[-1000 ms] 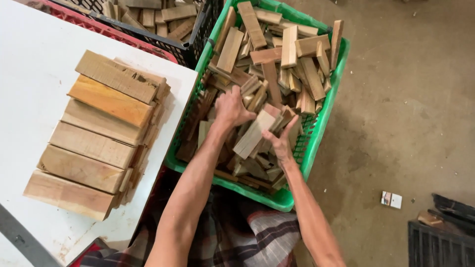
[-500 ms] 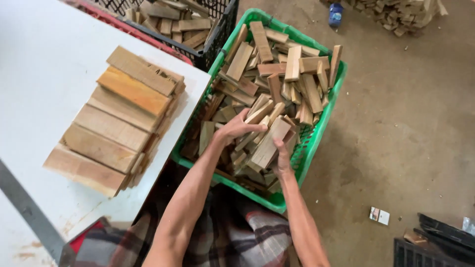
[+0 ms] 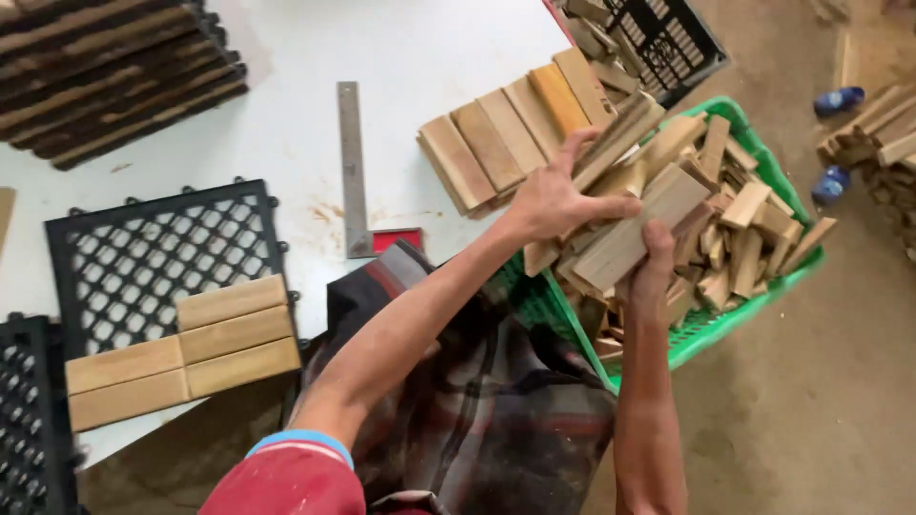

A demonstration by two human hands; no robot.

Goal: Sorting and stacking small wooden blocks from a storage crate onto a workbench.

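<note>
Your left hand [image 3: 553,202] has its fingers spread wide over the top of a bundle of short pale wooden slats [image 3: 620,205], thumb reaching up toward the table's right edge. Your right hand [image 3: 654,262] comes in from below, fingers curled and pressed against the underside of the same bundle, so both hands clamp it between them. The bundle sits in the air above the near left rim of the green plastic crate [image 3: 735,319], which is heaped with loose wooden offcuts [image 3: 739,215].

Just left of your left hand, a neat row of flat wooden blocks [image 3: 506,138] lies at the right edge of the white tabletop [image 3: 286,114]. A steel ruler [image 3: 352,167] rests toward the middle, with a small red piece [image 3: 396,238] at its lower end. Near the tabletop's front edge, a black plastic grid tile [image 3: 157,262] carries four tan wooden strips [image 3: 181,348]. Dark slatted tiles [image 3: 114,72] are stacked at the far left corner.
</note>
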